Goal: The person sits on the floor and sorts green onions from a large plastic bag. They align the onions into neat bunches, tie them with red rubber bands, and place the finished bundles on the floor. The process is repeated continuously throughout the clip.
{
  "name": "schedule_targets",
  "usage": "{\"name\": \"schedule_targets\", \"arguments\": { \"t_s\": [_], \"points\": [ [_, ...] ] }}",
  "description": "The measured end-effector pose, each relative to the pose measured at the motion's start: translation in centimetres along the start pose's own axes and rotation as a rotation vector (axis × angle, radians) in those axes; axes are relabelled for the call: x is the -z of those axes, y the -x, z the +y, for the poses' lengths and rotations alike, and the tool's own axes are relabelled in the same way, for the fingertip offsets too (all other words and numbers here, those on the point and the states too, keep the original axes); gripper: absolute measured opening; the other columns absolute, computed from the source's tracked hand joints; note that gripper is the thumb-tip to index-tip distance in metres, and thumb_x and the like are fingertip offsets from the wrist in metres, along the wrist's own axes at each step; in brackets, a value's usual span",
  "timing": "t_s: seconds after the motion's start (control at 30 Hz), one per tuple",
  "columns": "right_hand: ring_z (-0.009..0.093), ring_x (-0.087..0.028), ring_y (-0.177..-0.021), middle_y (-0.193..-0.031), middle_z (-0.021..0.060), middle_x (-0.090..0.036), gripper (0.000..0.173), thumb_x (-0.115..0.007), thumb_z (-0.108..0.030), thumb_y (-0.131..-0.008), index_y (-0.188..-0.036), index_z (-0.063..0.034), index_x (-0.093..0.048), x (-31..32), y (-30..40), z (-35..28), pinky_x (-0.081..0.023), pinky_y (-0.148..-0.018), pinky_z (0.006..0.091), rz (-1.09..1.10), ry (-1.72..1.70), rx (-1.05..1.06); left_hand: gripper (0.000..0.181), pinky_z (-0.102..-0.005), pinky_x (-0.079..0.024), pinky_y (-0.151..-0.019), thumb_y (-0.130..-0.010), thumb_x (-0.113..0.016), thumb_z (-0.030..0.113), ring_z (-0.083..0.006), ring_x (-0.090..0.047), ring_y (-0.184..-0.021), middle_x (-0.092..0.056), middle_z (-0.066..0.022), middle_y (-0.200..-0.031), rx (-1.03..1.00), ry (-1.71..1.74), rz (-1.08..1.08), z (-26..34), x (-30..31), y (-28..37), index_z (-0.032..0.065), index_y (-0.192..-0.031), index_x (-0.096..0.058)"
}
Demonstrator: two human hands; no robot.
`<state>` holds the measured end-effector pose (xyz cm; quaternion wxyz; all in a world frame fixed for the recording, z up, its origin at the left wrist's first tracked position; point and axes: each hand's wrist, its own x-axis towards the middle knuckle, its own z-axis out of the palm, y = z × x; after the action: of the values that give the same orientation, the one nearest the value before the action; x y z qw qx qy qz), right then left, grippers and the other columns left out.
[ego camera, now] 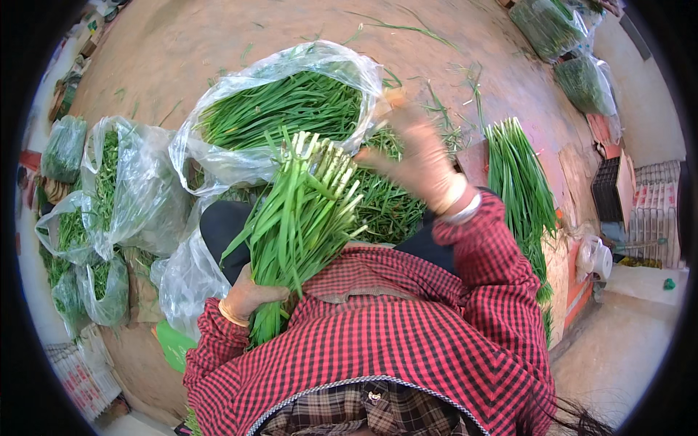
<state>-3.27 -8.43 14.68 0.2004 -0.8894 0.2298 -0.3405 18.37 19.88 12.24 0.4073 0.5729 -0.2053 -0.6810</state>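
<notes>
My left hand (252,294) grips the leafy end of a bunch of green garlic chives (300,218), whose pale stem ends point away from me. My right hand (417,152), blurred, is raised beside those stem ends; whether its fingers hold anything cannot be told. Beyond the bunch, an open clear plastic bag (188,128) holds more long green leaves (283,106). Loose trimmings (387,210) lie in a heap between my knees. To the right rests a long row of chives (515,174), with its white ends away from me.
Several plastic bags of greens (144,185) stand at the left. More filled bags (586,82) lie at the far right. A black crate (609,188) and a white tape roll (600,261) are at the right. Scattered leaves (420,30) lie on the floor.
</notes>
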Motion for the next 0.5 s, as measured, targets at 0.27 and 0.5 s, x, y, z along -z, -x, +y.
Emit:
{"name": "schedule_targets", "arguments": {
  "t_s": [0.27,0.5],
  "points": [
    [0.041,-0.038,-0.125,-0.124,0.0235,-0.048,0.032,-0.070,-0.029,-0.072,-0.094,-0.0072,-0.066,-6.0,2.5,-4.3,-0.026,-0.107,0.0515,-0.247,0.076,-0.018,0.051,-0.0289,-0.050,-0.067,-0.067,-0.073,-0.001,-0.0142,-0.060,-0.076,-0.064,-0.0058,-0.095,0.056,0.031,-0.045,-0.3,-1.1,-1.3,-0.0001,-0.115,-0.057],
    [0.035,-0.061,-0.077,-0.084,0.0144,-0.058,0.019,-0.059,-0.005,-0.070,-0.089,-0.0040,-0.056,-4.4,2.3,-1.0,-0.050,-0.068,0.0438,-0.453,0.294,-0.070,0.052,-0.0287,-0.049,-0.067,-0.069,-0.072,0.001,-0.0146,-0.059,-0.073,-0.063,-0.0069,-0.093,0.035,0.010,-0.181,-0.6,-1.1,-1.7,-0.0005,-0.118,-0.054]
  ]
}}
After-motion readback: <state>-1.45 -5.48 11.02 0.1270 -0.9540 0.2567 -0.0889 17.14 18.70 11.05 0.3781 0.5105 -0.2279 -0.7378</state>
